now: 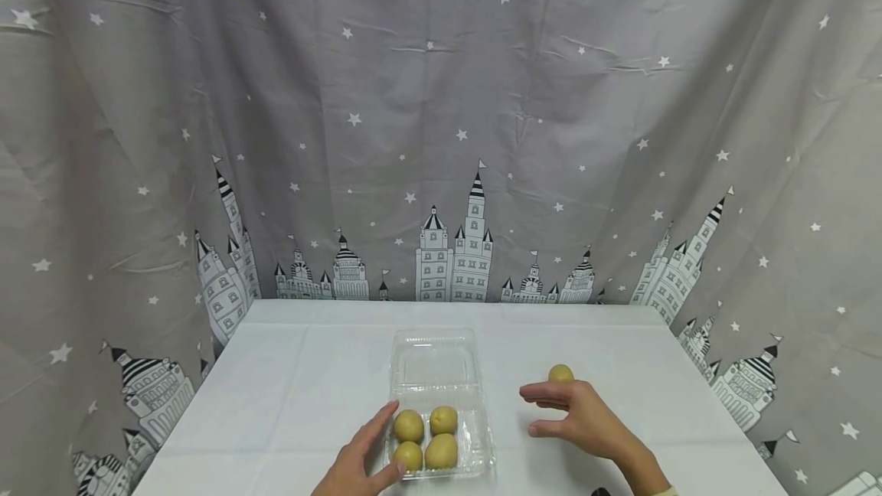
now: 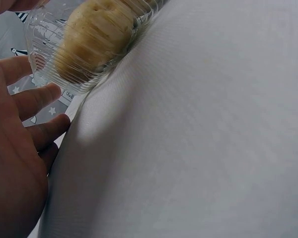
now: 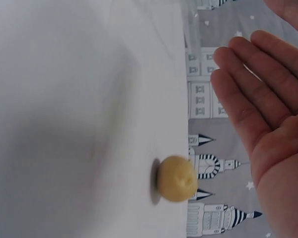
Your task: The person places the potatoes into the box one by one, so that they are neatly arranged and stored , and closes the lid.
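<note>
A clear plastic clamshell box lies with its lid folded back on the white table. Several yellow potatoes sit together in its base. At the box's left side is my left hand, fingers extended along the wall and thumb by the near corner. Ribbed plastic and a potato show beyond those fingers in the left wrist view. My right hand hovers to the right of the box, fingers outstretched, nothing in it. Just beyond it a single potato rests on the table, seen whole in the right wrist view.
White cloth covers the table. Behind its far edge hangs a grey curtain printed with stars and castles. A small dark object shows at the bottom edge, near the right forearm.
</note>
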`<state>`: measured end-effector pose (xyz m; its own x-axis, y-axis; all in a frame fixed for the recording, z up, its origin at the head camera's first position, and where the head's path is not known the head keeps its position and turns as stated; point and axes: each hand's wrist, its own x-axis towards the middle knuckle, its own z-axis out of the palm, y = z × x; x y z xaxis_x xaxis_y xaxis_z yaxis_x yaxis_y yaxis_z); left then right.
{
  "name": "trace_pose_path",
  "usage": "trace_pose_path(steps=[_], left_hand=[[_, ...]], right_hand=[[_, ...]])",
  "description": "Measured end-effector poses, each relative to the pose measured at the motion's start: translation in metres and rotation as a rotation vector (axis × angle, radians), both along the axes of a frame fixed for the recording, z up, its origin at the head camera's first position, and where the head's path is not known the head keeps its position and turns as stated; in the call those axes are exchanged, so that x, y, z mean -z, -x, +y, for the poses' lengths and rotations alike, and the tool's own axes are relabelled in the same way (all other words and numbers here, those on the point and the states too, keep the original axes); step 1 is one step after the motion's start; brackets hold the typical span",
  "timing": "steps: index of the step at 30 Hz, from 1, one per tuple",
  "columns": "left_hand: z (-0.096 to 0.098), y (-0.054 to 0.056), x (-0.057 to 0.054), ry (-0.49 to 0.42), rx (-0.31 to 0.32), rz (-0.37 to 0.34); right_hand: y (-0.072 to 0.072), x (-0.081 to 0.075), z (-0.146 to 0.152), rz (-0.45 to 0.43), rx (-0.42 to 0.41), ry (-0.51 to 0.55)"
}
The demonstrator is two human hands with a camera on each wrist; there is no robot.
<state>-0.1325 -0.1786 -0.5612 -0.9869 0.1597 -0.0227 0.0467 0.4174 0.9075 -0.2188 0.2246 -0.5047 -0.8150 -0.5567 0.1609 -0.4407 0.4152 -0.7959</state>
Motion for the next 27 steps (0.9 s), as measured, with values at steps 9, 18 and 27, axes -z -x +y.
trace_pose_path(steps=[9, 18, 27], left_hand=[[-0.001, -0.002, -0.001, 0.002, 0.014, 0.007], [0.000, -0.001, 0.001, 0.003, 0.001, 0.011], [-0.001, 0.000, 0.004, 0.008, 0.011, 0.032]], right_hand=[[0.004, 0.001, 0.022, -0.009, -0.009, -0.022], [0.009, 0.003, 0.042, -0.053, -0.014, 0.023], [0.017, 0.000, 0.058, -0.080, 0.029, 0.013]])
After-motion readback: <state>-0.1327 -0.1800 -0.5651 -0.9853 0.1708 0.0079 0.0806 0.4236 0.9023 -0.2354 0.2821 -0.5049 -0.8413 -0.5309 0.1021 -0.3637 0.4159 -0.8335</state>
